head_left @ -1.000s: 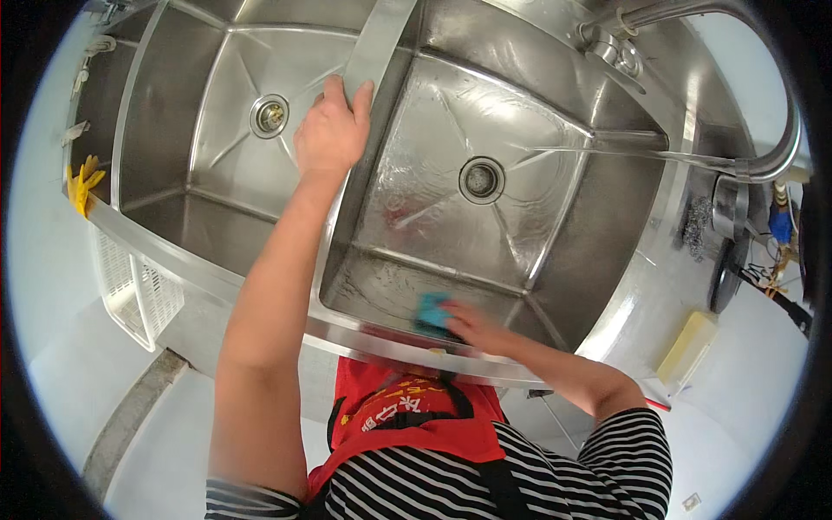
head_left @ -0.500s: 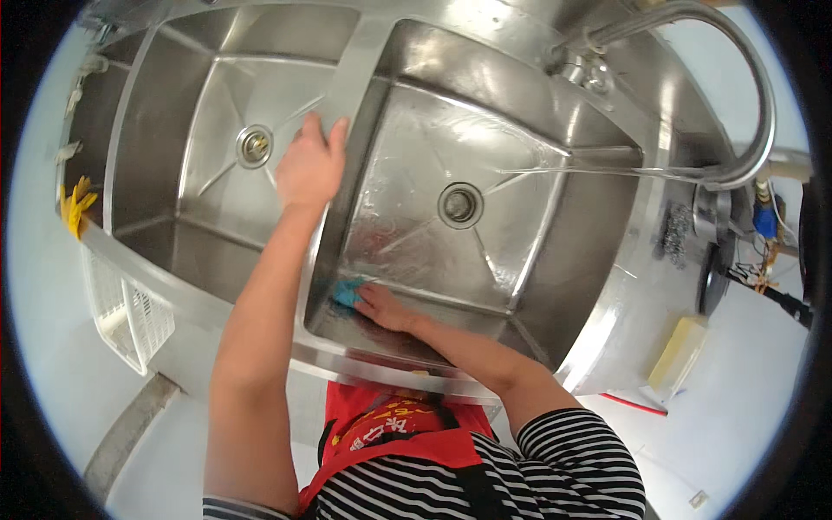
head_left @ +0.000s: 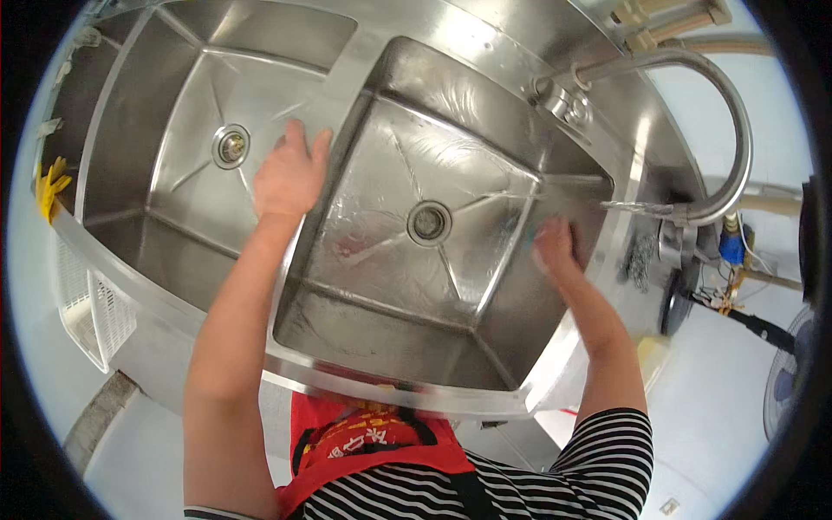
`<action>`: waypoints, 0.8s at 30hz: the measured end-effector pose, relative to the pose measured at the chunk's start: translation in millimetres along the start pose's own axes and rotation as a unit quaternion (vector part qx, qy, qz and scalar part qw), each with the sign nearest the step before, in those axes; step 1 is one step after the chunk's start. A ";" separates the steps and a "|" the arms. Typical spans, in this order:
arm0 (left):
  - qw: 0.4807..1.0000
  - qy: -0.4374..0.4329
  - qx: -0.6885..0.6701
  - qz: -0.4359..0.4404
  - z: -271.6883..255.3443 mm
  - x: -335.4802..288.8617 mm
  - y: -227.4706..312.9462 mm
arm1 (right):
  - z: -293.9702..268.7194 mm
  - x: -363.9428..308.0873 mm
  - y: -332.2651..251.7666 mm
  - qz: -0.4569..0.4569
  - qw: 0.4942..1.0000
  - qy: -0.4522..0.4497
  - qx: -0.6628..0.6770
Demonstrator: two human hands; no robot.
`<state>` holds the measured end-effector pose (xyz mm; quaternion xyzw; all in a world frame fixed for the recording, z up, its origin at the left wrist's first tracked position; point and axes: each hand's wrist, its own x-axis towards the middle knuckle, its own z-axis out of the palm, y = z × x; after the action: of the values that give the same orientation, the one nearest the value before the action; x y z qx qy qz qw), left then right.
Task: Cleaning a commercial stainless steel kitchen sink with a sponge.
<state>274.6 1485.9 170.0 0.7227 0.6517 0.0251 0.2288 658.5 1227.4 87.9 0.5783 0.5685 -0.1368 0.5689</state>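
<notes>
While the left hand (head_left: 288, 173) rests, fingers extended and unclenched, on the divider (head_left: 351, 87) beside the left basin (head_left: 186, 113), the right hand (head_left: 555, 245) grasps a blue cloth (head_left: 530, 235), mostly hidden and blurred, at the right wall (head_left: 520, 312) of the right basin (head_left: 373, 338). Water (head_left: 637, 206) issues from the faucet (head_left: 743, 143) near this hand.

Two basins are set in a steel counter (head_left: 451, 26). Over the divider (head_left: 347, 95), near the left basin's (head_left: 130, 130) right edge, the left hand (head_left: 290, 172) is held with fingers spread. The right hand (head_left: 555, 244), blurred, is placed at the right basin's (head_left: 381, 347) right wall; a blue sliver at its fingertips is too smeared to be identified. Water is poured from the curved faucet (head_left: 744, 147) above the basin's right edge. A yellow glove (head_left: 52, 186) is draped at the counter's front left corner.
</notes>
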 end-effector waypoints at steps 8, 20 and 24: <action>1.000 0.003 -0.004 0.007 -0.1 -6.1 -4.3 | 77.4 50.9 -106.3 0.005 0.987 0.070 0.147; 1.000 0.026 -0.010 0.005 2.6 -3.1 -7.3 | 13.3 -68.4 34.4 -0.044 0.970 0.238 -0.021; 0.999 0.017 -0.021 0.029 10.5 0.2 7.6 | 30.7 -30.8 91.8 0.099 0.883 0.451 -0.088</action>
<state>285.2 1482.6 163.4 0.7358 0.6335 0.0584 0.2320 738.4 1213.9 149.1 0.5780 0.7133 0.2463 0.3107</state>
